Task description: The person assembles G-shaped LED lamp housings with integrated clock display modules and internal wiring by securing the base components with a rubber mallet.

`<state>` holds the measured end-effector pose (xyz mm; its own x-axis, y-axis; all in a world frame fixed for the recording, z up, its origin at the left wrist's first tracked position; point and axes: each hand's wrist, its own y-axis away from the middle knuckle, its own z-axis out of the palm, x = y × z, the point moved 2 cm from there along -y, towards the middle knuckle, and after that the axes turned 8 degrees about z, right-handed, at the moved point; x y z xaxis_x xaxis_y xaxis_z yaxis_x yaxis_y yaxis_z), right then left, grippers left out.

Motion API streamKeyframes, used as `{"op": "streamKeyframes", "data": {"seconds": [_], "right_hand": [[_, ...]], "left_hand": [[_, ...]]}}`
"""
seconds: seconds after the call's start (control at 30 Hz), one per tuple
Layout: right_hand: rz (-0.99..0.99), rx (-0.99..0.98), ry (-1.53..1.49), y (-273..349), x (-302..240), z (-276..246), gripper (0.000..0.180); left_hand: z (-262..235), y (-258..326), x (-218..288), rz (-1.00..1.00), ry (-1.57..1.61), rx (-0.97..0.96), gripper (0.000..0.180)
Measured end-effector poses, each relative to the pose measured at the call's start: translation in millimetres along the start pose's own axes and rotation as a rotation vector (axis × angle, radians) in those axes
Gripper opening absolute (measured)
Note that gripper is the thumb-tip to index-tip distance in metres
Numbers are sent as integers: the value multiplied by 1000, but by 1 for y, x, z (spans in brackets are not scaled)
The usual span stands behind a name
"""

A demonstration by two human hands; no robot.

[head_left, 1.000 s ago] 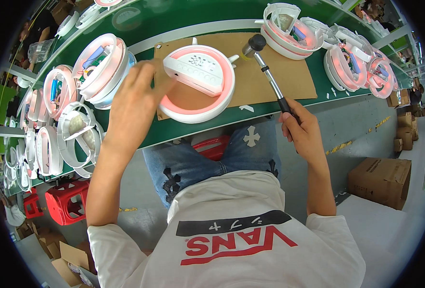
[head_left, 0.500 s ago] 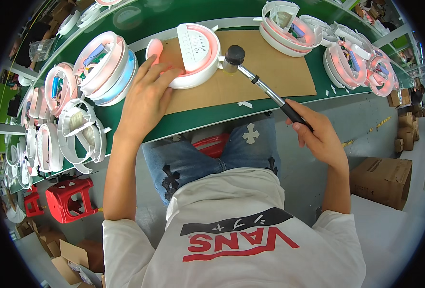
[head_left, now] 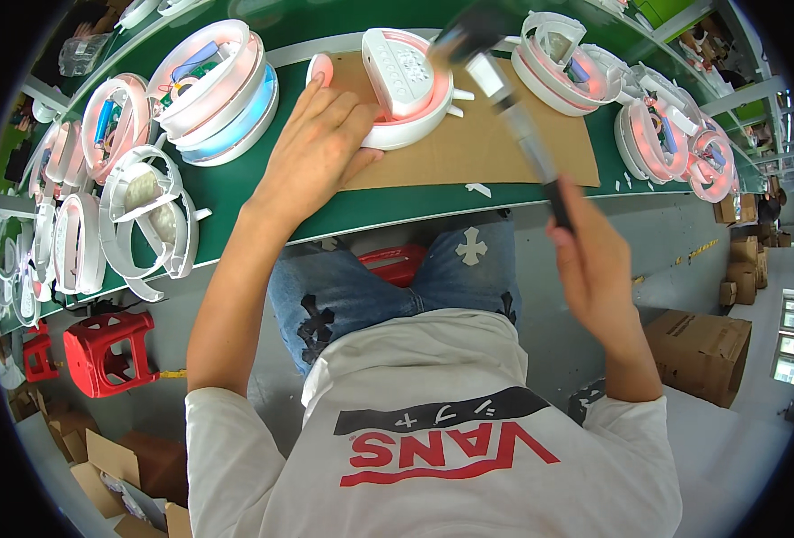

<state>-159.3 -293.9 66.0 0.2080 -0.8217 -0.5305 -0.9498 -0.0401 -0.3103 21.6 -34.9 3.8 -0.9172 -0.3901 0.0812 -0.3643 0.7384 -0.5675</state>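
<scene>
My right hand [head_left: 594, 264] is closed around the black grip of a mallet [head_left: 524, 134] with a metal shaft. Its dark head, smeared by motion, is raised beside and above a round white plastic housing [head_left: 406, 133] with a pink inner rim. A white panel with small buttons and holes stands tilted in this housing. My left hand [head_left: 325, 143] grips the housing's left side, its fingers bent over the rim and the thumb at the near edge. A pink rounded piece [head_left: 320, 68] shows just past the fingertips; how it joins the housing is hidden.
Beneath the housing lies a cardboard sheet [head_left: 540, 148] on the green bench [head_left: 379, 199]. Stacked round housings [head_left: 208, 90] with wires stand at the left, next to white ring frames [head_left: 150, 215]. More housings [head_left: 563, 67] stand at the right. A red stool [head_left: 110, 354] is on the floor.
The mallet has gone up, its head swinging away from the housing's right edge. The housing now sits more tilted and turned, with my left hand still on it. The view has shifted slightly.
</scene>
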Motion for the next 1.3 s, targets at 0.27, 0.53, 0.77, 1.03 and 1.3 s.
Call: {"op": "streamKeyframes", "data": {"seconds": [0.27, 0.53, 0.77, 1.03, 1.3], "right_hand": [[147, -208, -88, -2, 3, -2, 47], [137, -246, -25, -11, -2, -29, 45], [202, 65, -155, 18, -17, -22, 51], [138, -209, -29, 18, -9, -3, 49], [164, -228, -7, 6, -11, -26, 47]], "left_hand": [[-3, -6, 6, -50, 81, -34, 43], [-15, 11, -19, -48, -27, -74, 41], [-6, 1, -2, 2, 45, 3, 37], [-3, 2, 0, -103, 340, -75, 55], [0, 13, 1, -340, 431, -63, 55]]}}
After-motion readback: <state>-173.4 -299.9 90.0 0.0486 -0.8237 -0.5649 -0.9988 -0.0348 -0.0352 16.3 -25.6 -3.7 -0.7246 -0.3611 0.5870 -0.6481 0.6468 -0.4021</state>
